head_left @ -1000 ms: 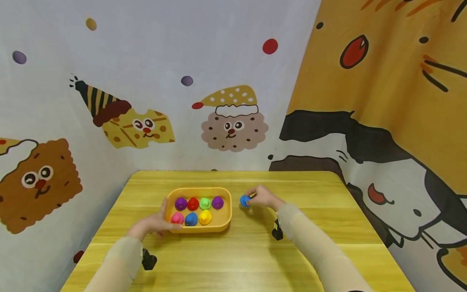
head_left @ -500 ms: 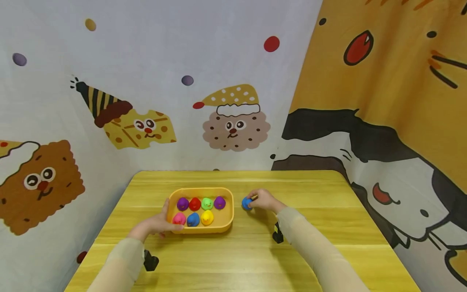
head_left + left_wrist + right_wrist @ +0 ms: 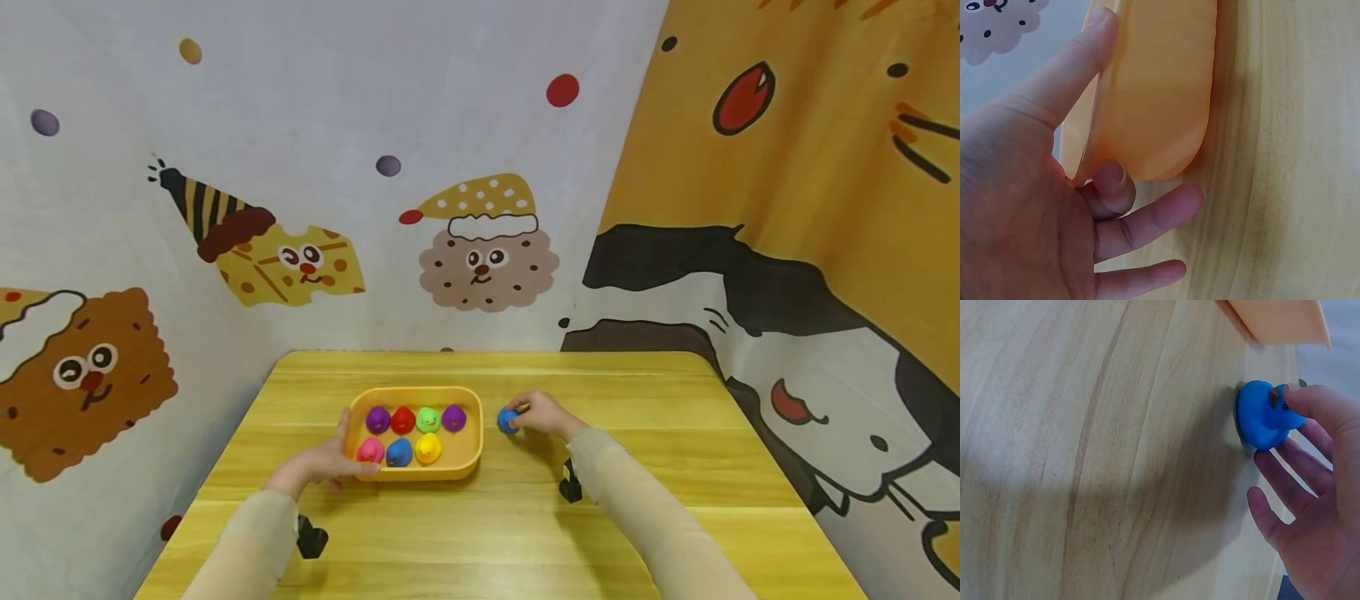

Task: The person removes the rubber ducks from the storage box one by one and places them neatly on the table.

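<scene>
A blue rubber duck (image 3: 507, 420) sits on the table to the right of a yellow-orange plastic box (image 3: 442, 474). My right hand (image 3: 542, 414) pinches this duck between thumb and fingers; in the right wrist view the thumb lies on the head of the duck (image 3: 1261, 419). At the box's left end, my left hand (image 3: 318, 462) grips the front-left corner. Seen from the left wrist, the thumb lies along the rim of the box (image 3: 1160, 94) and the index finger curls by its corner. Several small ducks in purple, red, green, pink, blue and yellow stand inside the box in two rows.
The wood-grain table (image 3: 480, 542) runs back to a pale cloth wall (image 3: 322, 108) with cartoon prints. An orange printed curtain (image 3: 825, 208) hangs along the right side. A black wrist device (image 3: 311, 537) sits under the left sleeve, another (image 3: 570, 482) under the right.
The whole head view has shifted slightly. Both hands, the box and the pinched blue duck keep nearly the same places relative to the table.
</scene>
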A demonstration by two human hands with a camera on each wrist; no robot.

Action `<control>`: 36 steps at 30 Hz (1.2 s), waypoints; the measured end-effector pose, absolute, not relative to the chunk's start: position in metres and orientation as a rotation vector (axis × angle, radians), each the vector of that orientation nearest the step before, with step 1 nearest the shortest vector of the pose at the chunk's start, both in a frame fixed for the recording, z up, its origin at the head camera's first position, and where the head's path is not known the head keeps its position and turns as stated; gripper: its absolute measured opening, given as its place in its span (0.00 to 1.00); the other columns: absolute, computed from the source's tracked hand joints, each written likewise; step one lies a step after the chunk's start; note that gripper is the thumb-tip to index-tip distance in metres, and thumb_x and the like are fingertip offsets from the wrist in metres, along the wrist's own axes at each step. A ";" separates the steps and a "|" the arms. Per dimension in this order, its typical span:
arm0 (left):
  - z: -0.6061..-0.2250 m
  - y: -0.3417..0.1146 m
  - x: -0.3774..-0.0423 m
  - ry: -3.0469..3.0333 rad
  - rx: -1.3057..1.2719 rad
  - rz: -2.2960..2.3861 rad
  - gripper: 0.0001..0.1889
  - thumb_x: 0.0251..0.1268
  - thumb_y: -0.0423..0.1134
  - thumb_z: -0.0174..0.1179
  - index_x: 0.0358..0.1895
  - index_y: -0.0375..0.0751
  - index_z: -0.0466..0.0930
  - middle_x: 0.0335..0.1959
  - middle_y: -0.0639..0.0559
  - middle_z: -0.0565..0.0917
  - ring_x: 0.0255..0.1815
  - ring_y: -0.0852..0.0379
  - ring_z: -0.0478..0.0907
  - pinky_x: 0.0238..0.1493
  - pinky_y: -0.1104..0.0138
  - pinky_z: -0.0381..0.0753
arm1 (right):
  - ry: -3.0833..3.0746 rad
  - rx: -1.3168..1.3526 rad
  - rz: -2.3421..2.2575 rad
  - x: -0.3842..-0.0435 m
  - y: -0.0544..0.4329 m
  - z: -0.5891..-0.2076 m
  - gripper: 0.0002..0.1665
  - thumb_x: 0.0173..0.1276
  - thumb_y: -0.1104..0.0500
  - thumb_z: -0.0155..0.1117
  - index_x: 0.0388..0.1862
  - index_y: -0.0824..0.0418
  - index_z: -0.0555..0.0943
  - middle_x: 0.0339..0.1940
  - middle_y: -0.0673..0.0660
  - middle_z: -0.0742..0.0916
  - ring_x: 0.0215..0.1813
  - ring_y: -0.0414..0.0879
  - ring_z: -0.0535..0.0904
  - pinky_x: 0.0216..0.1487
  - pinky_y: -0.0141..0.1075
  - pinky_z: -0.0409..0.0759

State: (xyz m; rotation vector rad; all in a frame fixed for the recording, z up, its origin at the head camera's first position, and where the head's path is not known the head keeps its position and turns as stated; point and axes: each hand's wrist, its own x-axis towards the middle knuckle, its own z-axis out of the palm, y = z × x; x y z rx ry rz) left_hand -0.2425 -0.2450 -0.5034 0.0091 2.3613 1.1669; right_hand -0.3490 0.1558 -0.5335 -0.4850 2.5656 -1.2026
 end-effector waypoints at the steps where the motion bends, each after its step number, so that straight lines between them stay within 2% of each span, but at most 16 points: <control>1: -0.504 -0.245 -0.242 2.363 0.009 1.166 0.69 0.55 0.49 0.72 0.72 0.39 0.12 0.70 0.17 0.42 0.30 0.44 0.73 0.35 0.52 0.80 | 2.563 -0.489 -1.207 -0.349 0.156 -0.534 0.14 0.59 0.64 0.71 0.45 0.64 0.85 0.46 0.57 0.85 0.49 0.54 0.82 0.48 0.45 0.79; 19: -0.503 -0.245 -0.239 2.382 0.016 1.168 0.68 0.55 0.51 0.71 0.73 0.39 0.14 0.70 0.18 0.43 0.31 0.44 0.73 0.36 0.53 0.80 | 2.572 -0.549 -1.178 -0.352 0.161 -0.532 0.15 0.63 0.62 0.67 0.47 0.67 0.84 0.47 0.58 0.85 0.51 0.54 0.80 0.52 0.47 0.77; 26: -0.500 -0.245 -0.238 2.355 0.023 1.174 0.68 0.56 0.52 0.70 0.72 0.39 0.12 0.71 0.18 0.40 0.31 0.44 0.74 0.36 0.55 0.80 | 2.580 -0.530 -1.156 -0.350 0.156 -0.513 0.20 0.67 0.61 0.62 0.56 0.69 0.80 0.53 0.62 0.83 0.55 0.57 0.78 0.54 0.50 0.75; 36: -0.502 -0.244 -0.236 2.391 0.016 1.187 0.67 0.56 0.50 0.71 0.73 0.40 0.14 0.70 0.18 0.43 0.24 0.44 0.71 0.31 0.53 0.79 | 2.652 -0.621 -1.142 -0.358 0.139 -0.489 0.17 0.66 0.60 0.63 0.53 0.61 0.83 0.52 0.57 0.84 0.56 0.53 0.78 0.57 0.47 0.74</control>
